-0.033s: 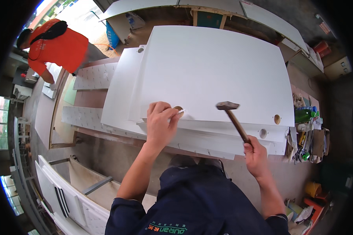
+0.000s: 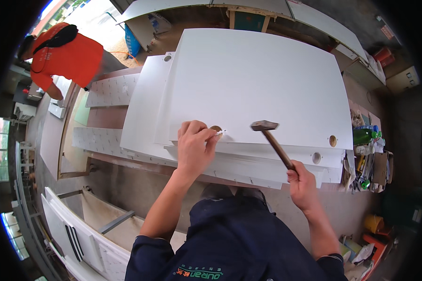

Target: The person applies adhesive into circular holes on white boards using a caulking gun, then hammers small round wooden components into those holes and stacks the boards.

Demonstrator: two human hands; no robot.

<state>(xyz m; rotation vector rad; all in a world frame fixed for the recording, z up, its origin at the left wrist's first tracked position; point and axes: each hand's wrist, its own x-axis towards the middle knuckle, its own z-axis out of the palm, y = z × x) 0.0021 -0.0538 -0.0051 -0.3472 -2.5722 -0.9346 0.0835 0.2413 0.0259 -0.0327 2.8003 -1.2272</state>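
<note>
A white panel [image 2: 262, 79] lies flat on top of a stack of similar panels in front of me. Near its front edge, my left hand [image 2: 194, 145] pinches a small white piece [image 2: 220, 132], too small to name surely, right beside a round hole [image 2: 215, 128]. My right hand [image 2: 304, 185] is closed round the wooden handle of a hammer [image 2: 277, 147]. The hammer's metal head hangs above the panel, to the right of my left fingers and apart from them. Another round hole [image 2: 333, 140] shows near the panel's right front corner.
A person in an orange shirt [image 2: 75, 56] bends over at the far left. Right of the stack are a green bottle [image 2: 362, 136] and assorted tools. A white cabinet [image 2: 75, 229] stands at the lower left. More panels [image 2: 108, 91] lie left of the stack.
The hammer has shifted a little to the left. My left hand still pinches the small white piece by the hole.
</note>
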